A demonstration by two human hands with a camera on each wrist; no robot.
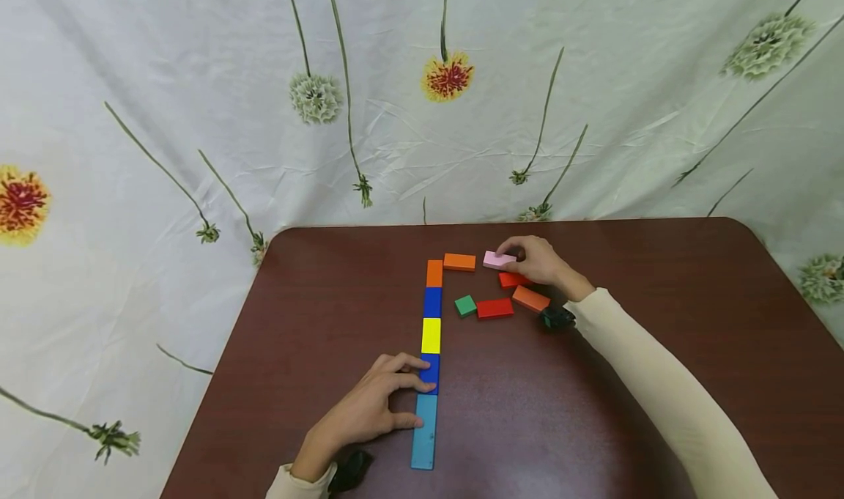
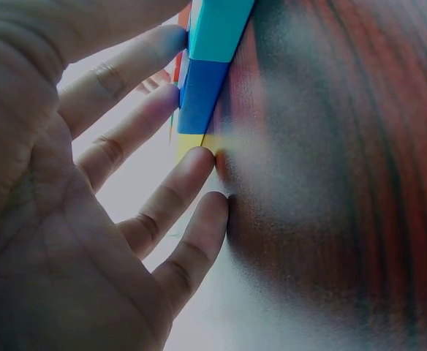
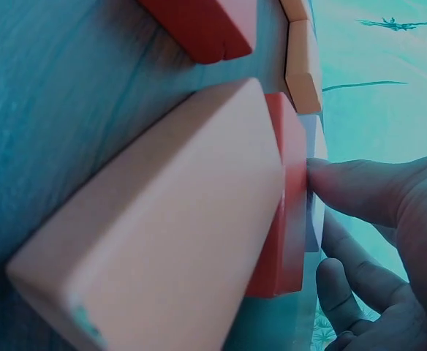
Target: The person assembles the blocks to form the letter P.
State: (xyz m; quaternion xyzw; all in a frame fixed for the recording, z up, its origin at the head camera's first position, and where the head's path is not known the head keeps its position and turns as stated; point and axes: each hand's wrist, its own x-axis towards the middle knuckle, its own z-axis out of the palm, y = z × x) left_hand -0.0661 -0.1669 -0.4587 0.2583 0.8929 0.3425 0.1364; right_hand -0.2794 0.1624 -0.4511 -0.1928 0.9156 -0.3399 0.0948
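A straight row of blocks runs up the table: a light blue block (image 1: 424,451) nearest, then a blue block (image 1: 433,371), a yellow block (image 1: 431,335), another blue block (image 1: 432,302) and an orange block (image 1: 434,273). My left hand (image 1: 365,405) lies along the row's left side, fingers extended, fingertips touching the near blue block and thumb at the light blue one. At the far side, my right hand (image 1: 543,261) pinches a pink block (image 1: 496,260) between thumb and fingers. It looks pale violet, partly hidden, in the right wrist view.
Another orange block (image 1: 459,262) lies between the row's far end and the pink block. Below the right hand are a red block (image 1: 513,280), an orange-red block (image 1: 531,299), a second red block (image 1: 494,308) and a green block (image 1: 465,306). A flowered cloth (image 1: 395,140) hangs behind the table (image 1: 316,323).
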